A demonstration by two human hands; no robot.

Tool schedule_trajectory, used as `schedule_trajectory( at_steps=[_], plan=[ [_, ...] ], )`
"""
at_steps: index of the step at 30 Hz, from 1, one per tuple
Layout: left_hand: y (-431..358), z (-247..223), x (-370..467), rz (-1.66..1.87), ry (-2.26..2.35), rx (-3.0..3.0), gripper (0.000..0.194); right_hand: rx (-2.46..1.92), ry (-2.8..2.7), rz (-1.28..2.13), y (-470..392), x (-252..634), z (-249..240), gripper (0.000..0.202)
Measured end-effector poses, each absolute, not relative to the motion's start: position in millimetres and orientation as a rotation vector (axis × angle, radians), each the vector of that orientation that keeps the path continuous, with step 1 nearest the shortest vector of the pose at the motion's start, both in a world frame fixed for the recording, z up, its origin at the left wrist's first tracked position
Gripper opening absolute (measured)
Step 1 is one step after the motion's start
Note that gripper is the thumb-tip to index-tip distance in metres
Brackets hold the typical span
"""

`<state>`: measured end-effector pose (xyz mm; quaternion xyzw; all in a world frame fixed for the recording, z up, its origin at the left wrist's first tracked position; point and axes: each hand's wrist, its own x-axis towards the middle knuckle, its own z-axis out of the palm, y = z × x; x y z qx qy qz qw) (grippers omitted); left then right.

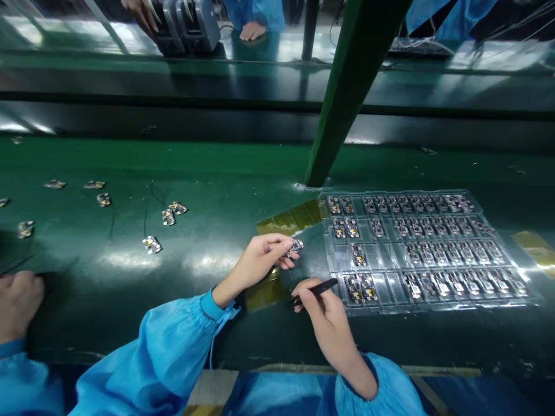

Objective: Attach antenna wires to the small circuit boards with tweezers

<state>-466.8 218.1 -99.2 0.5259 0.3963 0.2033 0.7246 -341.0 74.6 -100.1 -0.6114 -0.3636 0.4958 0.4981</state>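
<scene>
The left hand [259,261] is pinching a small circuit board [297,245] between thumb and fingers, and a light hold at its edges would be sparing the tiny parts. The right hand [324,315] is gripping black tweezers [326,286] nearer the body, tips apart from the board, so a steady, slow approach would be serving best. Farther out, amber film [295,218] and a clear tray [392,287] of boards are lying to the right, calling for careful wrists.

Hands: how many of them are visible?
5: left hand and right hand, near centre; co-worker's hand at left edge; one hand at top left; another hand at top centre. Others may be hidden.
</scene>
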Motion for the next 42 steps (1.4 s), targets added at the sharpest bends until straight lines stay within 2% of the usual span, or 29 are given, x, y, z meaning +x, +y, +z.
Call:
schedule_trajectory(
  at_steps=[6,10,16,20,23,28,42],
  plan=[
    [218,-102,-465,0.443,0.854,1.111,0.039,-1.690,-0.916,0.880,73,-324,-105,0.027],
    [220,-103,-466,0.446,0.839,1.085,0.031,-1.727,-0.832,0.781,70,-310,-104,0.025],
    [219,-106,-470,0.467,0.771,1.015,0.019,-1.596,-0.848,0.926,79,-314,-99,0.014],
    [215,-109,-466,0.565,0.745,0.985,0.012,-1.516,-0.867,1.067,87,-325,-102,0.018],
    [210,-110,-462,0.634,0.757,0.905,0.014,-1.513,-0.869,1.117,89,-328,-106,0.019],
    [203,-107,-458,0.616,0.751,0.747,0.018,-1.556,-0.989,1.084,86,-326,-105,0.009],
    [205,-106,-460,0.553,0.702,0.887,0.010,-1.580,-1.131,1.047,82,-324,-106,0.008]
  ],
)
